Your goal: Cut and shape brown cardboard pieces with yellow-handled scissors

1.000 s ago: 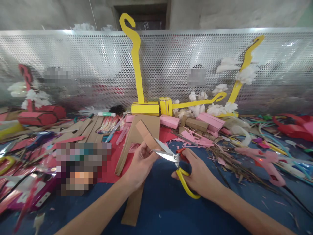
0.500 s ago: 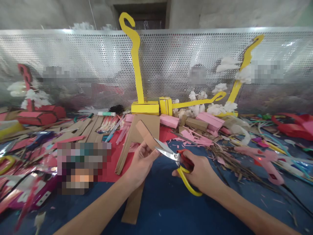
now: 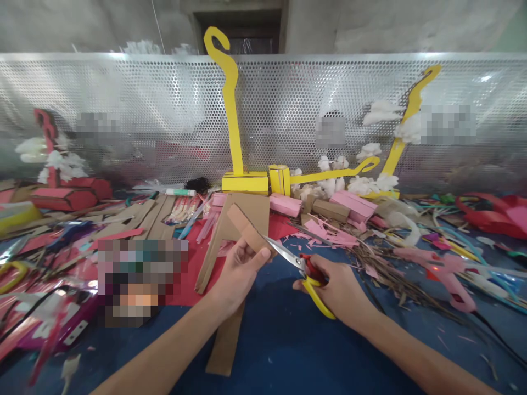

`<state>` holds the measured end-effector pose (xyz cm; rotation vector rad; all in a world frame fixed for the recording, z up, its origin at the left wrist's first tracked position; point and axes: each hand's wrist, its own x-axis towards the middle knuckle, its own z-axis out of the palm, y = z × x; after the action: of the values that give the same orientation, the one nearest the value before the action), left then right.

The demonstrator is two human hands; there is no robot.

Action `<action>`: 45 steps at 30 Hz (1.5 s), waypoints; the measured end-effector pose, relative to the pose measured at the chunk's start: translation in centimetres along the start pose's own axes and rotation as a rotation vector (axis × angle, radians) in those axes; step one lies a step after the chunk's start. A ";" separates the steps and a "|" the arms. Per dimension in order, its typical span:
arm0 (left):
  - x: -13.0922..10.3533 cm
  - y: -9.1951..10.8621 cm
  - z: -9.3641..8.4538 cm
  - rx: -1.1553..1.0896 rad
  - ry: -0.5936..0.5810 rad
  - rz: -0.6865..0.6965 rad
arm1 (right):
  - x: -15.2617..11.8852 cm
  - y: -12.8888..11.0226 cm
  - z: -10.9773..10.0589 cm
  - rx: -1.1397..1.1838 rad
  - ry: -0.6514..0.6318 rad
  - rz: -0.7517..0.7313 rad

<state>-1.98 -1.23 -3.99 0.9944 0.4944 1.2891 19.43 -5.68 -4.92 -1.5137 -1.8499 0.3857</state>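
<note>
My left hand pinches a long brown cardboard strip, which slants up to the left and trails down below the wrist. Wrapped around scissors with red and yellow handles is my right hand. The scissor blades are nearly closed and meet the strip's right edge, just above my left thumb. Behind my left hand, a larger cardboard piece lies over red sheets.
A yellow hook shape on a box base stands against a perforated metal panel. Pink paper boxes and pink scraps lie beyond my hands. To the right rest a bundle of thin sticks and a pink glue gun.
The scissor blades have closed from a wider opening, and the handles have come together in my right hand. My left hand keeps the strip nearly in place.
</note>
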 end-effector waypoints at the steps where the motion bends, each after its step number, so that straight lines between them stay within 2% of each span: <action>1: 0.1 0.0 0.0 -0.003 0.003 -0.003 | 0.0 -0.1 0.0 -0.015 -0.006 0.006; 7: 0.4 -0.2 -0.8 0.045 -0.029 0.019 | 0.0 0.1 -0.1 -0.144 -0.002 -0.084; 15: 0.2 -0.9 -1.5 0.178 -0.095 0.040 | 0.0 -0.1 0.0 -0.077 -0.057 -0.116; 23: 0.1 -0.9 -1.6 0.195 -0.143 0.030 | 0.1 -0.3 -0.1 0.005 -0.152 -0.005; 39: 0.1 -0.9 -1.5 0.149 -0.052 -0.026 | -0.2 -1.2 -0.1 0.160 -0.109 0.101; 45: 0.6 0.1 -1.9 0.173 -0.024 0.073 | 0.4 0.0 0.2 0.117 -0.094 0.116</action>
<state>-3.37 -0.02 -4.77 1.1797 0.5626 1.3145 19.21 -5.31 -4.93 -1.5497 -1.7819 0.6189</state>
